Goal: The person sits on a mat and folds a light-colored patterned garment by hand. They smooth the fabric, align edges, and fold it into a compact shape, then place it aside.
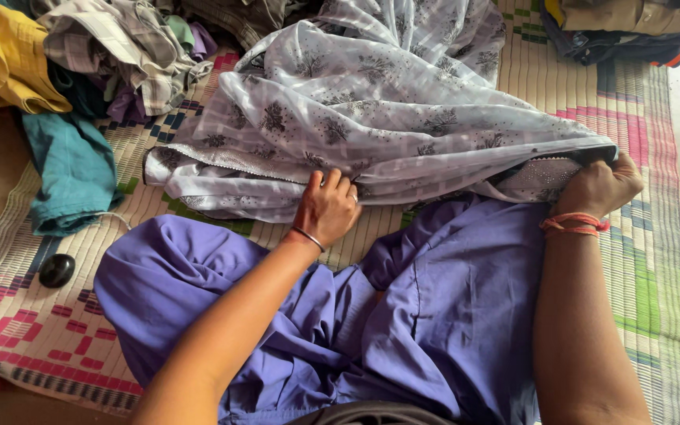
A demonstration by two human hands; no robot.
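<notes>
Sheer white printed cloth (371, 110) stretches between left hand (326, 208), fingers pressing its fold, and right hand (598, 187), fisted around its corner.

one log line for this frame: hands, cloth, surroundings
left hand: pinches sheer grey floral cloth edge | right hand: grips cloth corner | under: woven mat | near: clothes pile, purple garment

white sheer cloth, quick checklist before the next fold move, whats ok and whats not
1. Left hand on the white sheer cloth, at its near edge: ok.
2. Right hand gripping the cloth's right corner: ok.
3. Edge between the hands straight: not ok, it is bunched.
4. Cloth flat: not ok, wrinkled.
5. Woven mat beside it bare: ok.
6. Far corners lined up: cannot tell.
</notes>
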